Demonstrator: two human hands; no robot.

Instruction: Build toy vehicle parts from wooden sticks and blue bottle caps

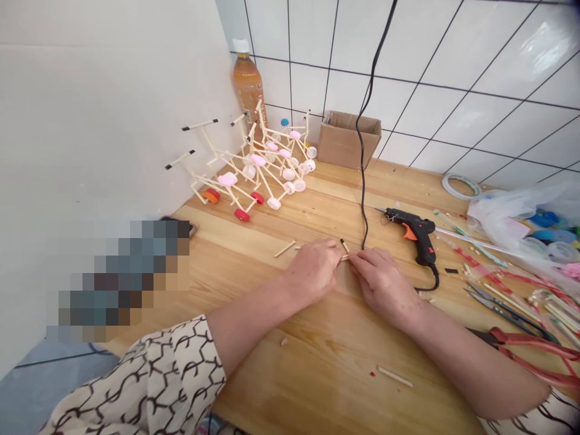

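Over the middle of the wooden table, my left hand (317, 269) is closed, its fingertips at a short pale wooden stick (345, 258). From the other side, the fingers of my right hand (385, 283) pinch the same stick. A black-tipped stick (345, 246) pokes up at an angle between the two hands; whether the pieces are joined is hidden by my fingers. Just left of my left hand lies a loose stick (285, 248). A black hot glue gun (413, 232) with an orange trigger rests to the right of my right hand.
Several small stick tricycles (258, 161) with bottle-cap wheels stand at the back left, before a drink bottle (249, 81). A cardboard box (348, 142) sits by the tiled wall. A black cable (362, 163) hangs down. Scissors (510, 309) and red-handled pliers (530, 345) lie right.
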